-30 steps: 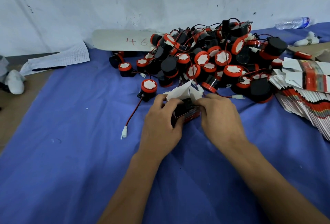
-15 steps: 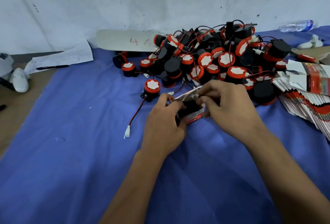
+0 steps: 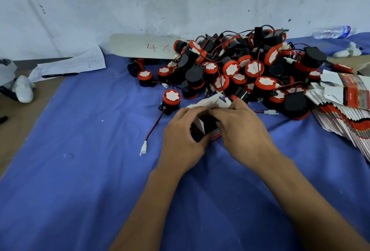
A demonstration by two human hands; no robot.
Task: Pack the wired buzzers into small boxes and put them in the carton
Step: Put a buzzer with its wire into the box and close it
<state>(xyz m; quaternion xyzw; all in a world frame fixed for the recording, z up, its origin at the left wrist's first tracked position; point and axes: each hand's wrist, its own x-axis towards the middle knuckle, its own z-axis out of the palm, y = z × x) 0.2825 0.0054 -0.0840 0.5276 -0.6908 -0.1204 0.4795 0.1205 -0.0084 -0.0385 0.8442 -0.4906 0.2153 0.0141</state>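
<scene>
Gripping a small box [image 3: 207, 130] between us at the centre of the blue cloth [image 3: 84, 170], we curl our left hand [image 3: 181, 140] round its near side while our right hand [image 3: 238, 130] bends over its top, fingers pinching at the white flaps [image 3: 212, 101] that stand up toward twelve o'clock. Something black shows inside the box, though we cannot tell how deep it sits. Just beyond, from twelve to two o'clock, the heap of buzzers [image 3: 240, 66] crowds up against the wall, touching the flaps' far edge. One loose buzzer [image 3: 171, 98] stands at eleven o'clock, its red-and-black wire running toward us to a white plug [image 3: 143, 147] just beside our left hand. At three o'clock a fanned stack of flat boxes [image 3: 344, 114] runs off the right edge. Open cloth spreads from six round to nine o'clock, ending at bare brown table [image 3: 18, 122] along the left edge, where a sheet of paper [image 3: 70, 66] and pen [image 3: 60, 74] lie at ten o'clock.
</scene>
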